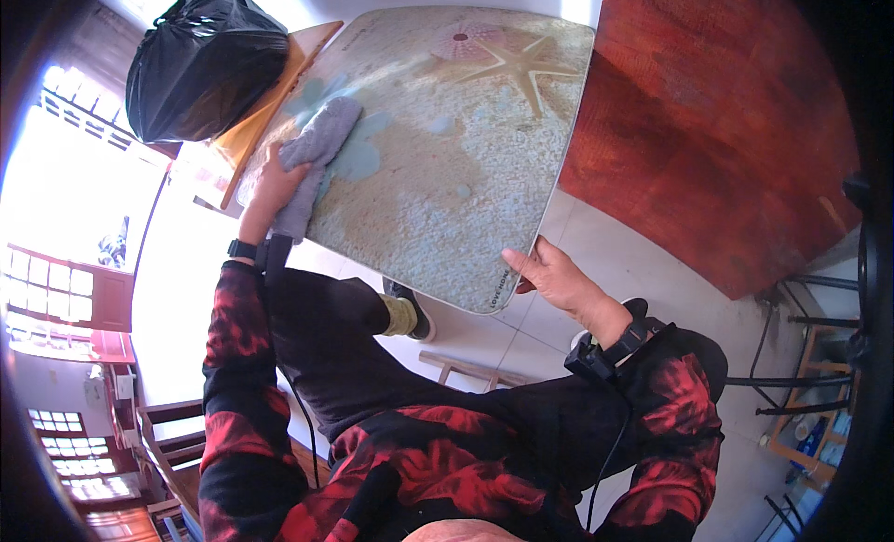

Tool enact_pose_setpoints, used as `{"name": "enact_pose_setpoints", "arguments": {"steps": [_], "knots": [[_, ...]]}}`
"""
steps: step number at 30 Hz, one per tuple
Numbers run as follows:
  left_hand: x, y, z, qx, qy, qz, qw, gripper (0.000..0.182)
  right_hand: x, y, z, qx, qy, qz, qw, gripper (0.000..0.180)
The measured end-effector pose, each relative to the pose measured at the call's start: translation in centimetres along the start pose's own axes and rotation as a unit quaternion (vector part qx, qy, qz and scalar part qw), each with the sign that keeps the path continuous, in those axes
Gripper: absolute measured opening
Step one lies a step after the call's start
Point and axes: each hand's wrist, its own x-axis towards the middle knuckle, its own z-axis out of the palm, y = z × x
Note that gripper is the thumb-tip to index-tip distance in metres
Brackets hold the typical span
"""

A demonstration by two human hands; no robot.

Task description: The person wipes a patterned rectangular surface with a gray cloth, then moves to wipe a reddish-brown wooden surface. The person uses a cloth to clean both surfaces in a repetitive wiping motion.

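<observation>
A floor mat (419, 193) printed with sand, a starfish and a sea urchin spreads before me, its near end hanging over the floor above my knees. My left hand (276, 186) grips a bunched grey cloth (321, 140) that lies along the mat's left side. With the thumb on top and the fingers underneath, my right hand (559, 276) pinches the mat's near right corner. That corner bears printed writing. My right fingertips are partly hidden beneath it.
A full black plastic bag (206, 67) rests on a wooden board (279, 98) at the upper left. To the right is a reddish-brown tabletop (705, 137). A wooden frame piece (468, 374) lies low between my legs; black metal legs (803, 383) stand at the right.
</observation>
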Motion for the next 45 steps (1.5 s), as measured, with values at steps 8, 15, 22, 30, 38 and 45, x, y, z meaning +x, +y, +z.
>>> {"name": "enact_pose_setpoints", "arguments": {"steps": [8, 15, 22, 30, 38, 45], "knots": [[-5.9, 16.2, -0.2, 0.050, -0.114, 0.255, 0.959, 0.063, 0.0, -0.2, 0.2, 0.012, -0.002, 0.012, 1.000, 0.053], [-7.2, 24.1, 0.8, 0.048, -0.148, 0.382, 0.911, 0.057, -0.4, -0.2, 0.5, 0.058, 0.007, 0.010, 0.998, 0.050], [9.4, 13.0, 2.9, 0.125, -0.115, 0.138, 0.976, 0.045, -0.3, -0.6, 0.3, 0.041, 0.001, 0.022, 0.999, 0.049], [13.5, -6.3, 1.0, 0.212, -0.078, -0.092, 0.970, 0.038, -0.6, -0.9, 0.5, 0.052, 0.012, 0.008, 0.999, 0.052], [15.4, -2.6, 2.4, 0.267, -0.107, -0.036, 0.957, 0.038, -0.1, -0.1, 0.7, 0.042, 0.015, -0.004, 0.999, 0.050], [16.0, 13.6, 4.8, 0.220, -0.104, 0.143, 0.959, 0.047, 0.0, 0.2, 0.9, 0.049, 0.026, -0.019, 0.998, 0.052]]}}
